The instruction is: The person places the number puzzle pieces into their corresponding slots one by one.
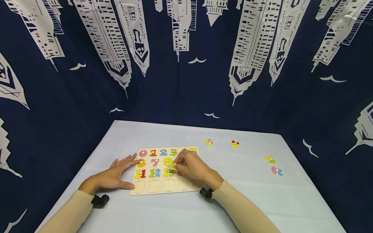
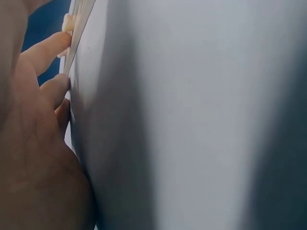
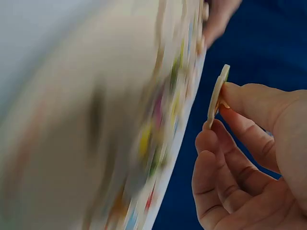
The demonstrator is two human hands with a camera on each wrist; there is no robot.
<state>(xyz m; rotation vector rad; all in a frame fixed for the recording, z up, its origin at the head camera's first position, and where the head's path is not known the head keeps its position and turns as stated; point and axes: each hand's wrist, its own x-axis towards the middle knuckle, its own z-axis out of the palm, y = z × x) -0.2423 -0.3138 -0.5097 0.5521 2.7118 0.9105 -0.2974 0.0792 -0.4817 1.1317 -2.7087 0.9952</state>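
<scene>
A pale wooden number puzzle board [image 1: 158, 187] lies on the table, with colourful number pieces in its upper rows and cut recesses along the row nearest the person. My left hand [image 1: 115, 174] rests at the board's left edge, fingers extended and thumb at the near corner. In the left wrist view, fingertips [image 2: 60, 43] touch the board's edge. Over the board's middle right, my right hand [image 1: 193, 166] pinches a thin wooden puzzle piece [image 3: 217, 98] between thumb and fingers. The piece is seen edge-on in the right wrist view, so its number cannot be read. This hand hides several board pieces.
Loose number pieces lie beyond the board: a yellow and pink piece [image 1: 209, 142] and a red and yellow one [image 1: 234, 144]. Farther right are a yellow-green piece [image 1: 269, 160] and a pink and blue piece [image 1: 276, 171]. Dark blue printed cloth [image 1: 177, 90] hangs behind the white table [image 1: 247, 200].
</scene>
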